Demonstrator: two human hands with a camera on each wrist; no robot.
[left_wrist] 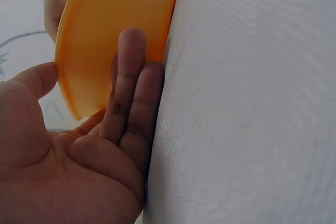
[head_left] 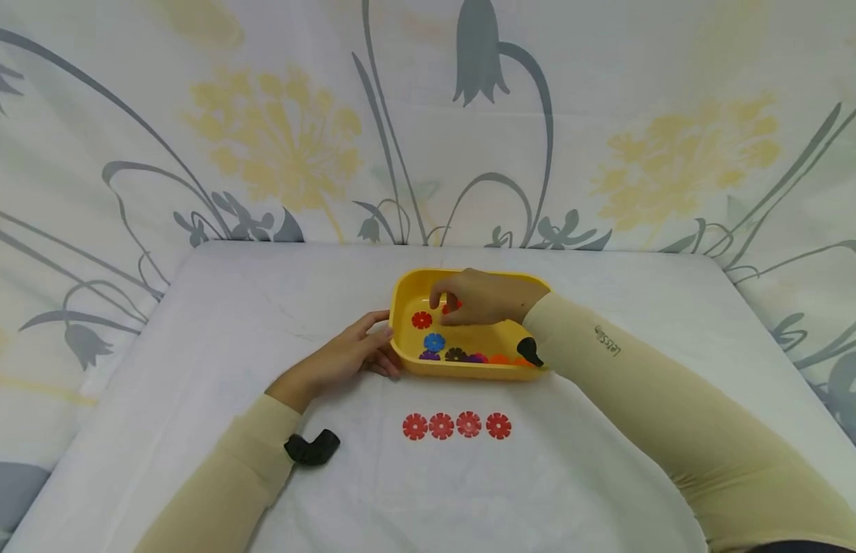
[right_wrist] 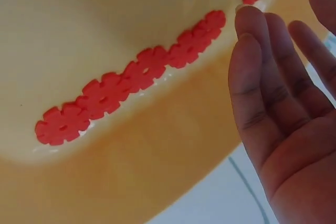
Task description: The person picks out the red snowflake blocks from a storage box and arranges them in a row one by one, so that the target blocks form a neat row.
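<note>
Left sleeve (head_left: 251,453): I am seeing it rising from the lower left, a black piece (head_left: 312,447) sitting at its cuff.
Left hand (head_left: 345,355): It is resting against the left end of the yellow tray (head_left: 462,372), thumb touching the rim, the visible fingers lying nearly straight along the outer wall; I am reading it as unclenched.
Table row (head_left: 469,418): Four red discs are lying flat in a line on the white table (head_left: 331,276), on the wearer's side of the tray.
Tray contents: A red disc (head_left: 422,319) is lying near the left end, a blue disc (head_left: 434,342) just beside it; a purple disc (head_left: 430,355), a brown disc (head_left: 456,354) and orange discs (head_left: 499,359) are lining the near wall, rightward.
Red row (right_wrist: 139,72): From the right wrist I am viewing further red discs, overlapping along the tray's edge.
Right hand (head_left: 486,298): It is reaching inside the tray, well apart from the left, thumb and index standing separated near a second red disc (head_left: 456,306); I cannot tell whether they are touching it.
Right sleeve (head_left: 649,399): It is extending from the lower right, lettering showing.
</note>
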